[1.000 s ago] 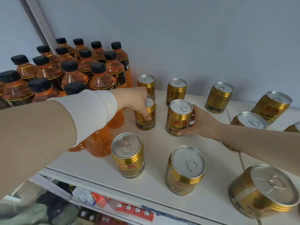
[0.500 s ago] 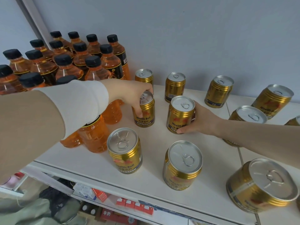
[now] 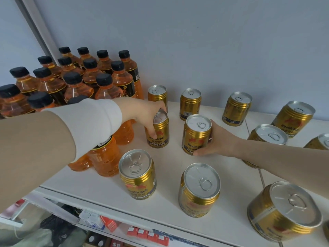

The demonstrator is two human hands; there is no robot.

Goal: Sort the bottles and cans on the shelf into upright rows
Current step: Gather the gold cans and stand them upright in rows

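Barely anything is shifting since the earlier frame — both hands are staying on the same two cans, with the left hand (image 3: 142, 113) working its fingers up over the rim. It is grasping the left can (image 3: 158, 135) from above, thumb down the front, at about eleven o'clock from the middle of the shelf (image 3: 170, 157), just beside the bottles (image 3: 105, 86). The right hand (image 3: 219, 139) is wrapping round the side of the middle can (image 3: 196, 138), which is standing near the centre of the shelf. The bottles are already standing packed in upright rows at ten o'clock, so that part is looking finished. Every can in view is standing upright too, but they are sitting loosely spaced: four back cans (image 3: 190, 102) strung along the wall from twelve to two o'clock, three front cans (image 3: 199, 189) spread from six to four o'clock, and further cans (image 3: 268, 135) at three o'clock behind the forearm. Closing them into tight rows is — by my reading — the bulk of what is remaining.
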